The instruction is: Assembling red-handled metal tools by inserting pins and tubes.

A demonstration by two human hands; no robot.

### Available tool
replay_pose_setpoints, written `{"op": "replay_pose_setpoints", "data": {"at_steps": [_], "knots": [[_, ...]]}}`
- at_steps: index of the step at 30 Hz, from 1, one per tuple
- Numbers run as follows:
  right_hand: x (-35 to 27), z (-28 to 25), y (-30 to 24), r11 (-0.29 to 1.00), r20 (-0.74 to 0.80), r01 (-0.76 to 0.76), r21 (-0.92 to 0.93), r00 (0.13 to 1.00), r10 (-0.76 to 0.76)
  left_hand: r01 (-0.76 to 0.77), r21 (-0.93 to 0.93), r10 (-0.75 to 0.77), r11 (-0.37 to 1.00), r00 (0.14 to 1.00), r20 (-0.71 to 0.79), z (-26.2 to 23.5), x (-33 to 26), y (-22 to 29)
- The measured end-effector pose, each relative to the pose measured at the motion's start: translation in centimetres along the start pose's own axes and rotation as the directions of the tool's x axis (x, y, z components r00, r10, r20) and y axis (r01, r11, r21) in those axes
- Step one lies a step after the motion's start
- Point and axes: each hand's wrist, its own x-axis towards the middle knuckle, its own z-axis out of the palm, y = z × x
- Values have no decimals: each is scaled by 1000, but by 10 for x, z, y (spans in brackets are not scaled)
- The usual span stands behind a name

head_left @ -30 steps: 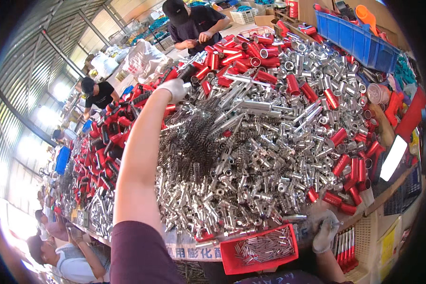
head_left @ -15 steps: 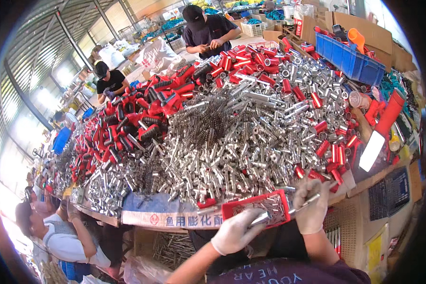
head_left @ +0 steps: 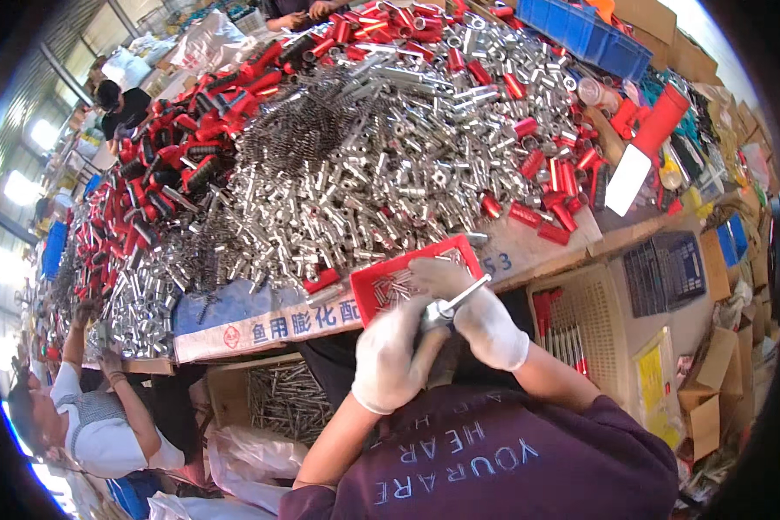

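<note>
My left hand (head_left: 393, 357), in a white glove, is closed round the thicker end of a shiny metal rod (head_left: 464, 295). The rod points up and to the right, in front of my chest. My right hand (head_left: 492, 331), also gloved, is bent round the rod from below; its fingers reach beyond it to the edge of a red tray (head_left: 366, 293). Small silver pins (head_left: 396, 289) lie in that tray, just beyond my hands. Part of the rod's thick end is hidden by my left fingers.
A large heap of silver metal parts (head_left: 390, 173) covers the table, with dark springs (head_left: 299, 130), red-and-black handles (head_left: 178, 156) and red tubes (head_left: 568, 178). A blue crate (head_left: 585, 39) stands far right. A beige crate (head_left: 594, 299) sits below the table edge. Co-workers are at left and far side.
My view has tipped down. Both hands have drawn closer together, and the rod has swung to a steeper slant. The right hand's fingers now reach over the tray's edge.
</note>
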Motion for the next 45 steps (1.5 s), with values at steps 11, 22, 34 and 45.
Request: {"op": "replay_pose_setpoints", "data": {"at_steps": [11,22,34,45], "knots": [[-9,25,-6,880,-19,-357,-314,929,370,262,-707,-455,657,885,-95,-10,8,14],[-12,14,-14,883,43,-313,-351,936,349,155,-815,-549,558,805,-223,-3,5,0],[-13,12,10,595,206,-703,391,696,687,224,-794,-524,565,841,-135,-15,13,-20],[-7,5,14,452,339,-772,447,614,713,237,-807,-453,540,890,-43,-18,12,-27]]}}
